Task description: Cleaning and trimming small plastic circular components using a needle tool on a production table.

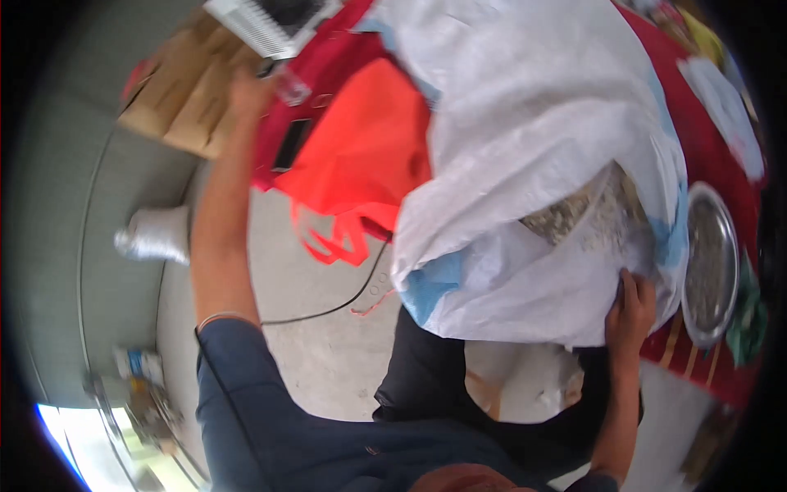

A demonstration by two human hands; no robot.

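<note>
Spreading lengthwise away from the body, the white sack (525, 107) has its opening just beyond the right hand (631, 312), the nearer one, fingers curled against its edge; the left hand (248, 92), well apart by brown packages (193, 98), is too blurred to judge.

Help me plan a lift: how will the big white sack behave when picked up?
The white sack would probably sag and fold, since its fabric lies wrinkled. It may spill if tilted, because pale, loose-looking contents show through its opening.
</note>
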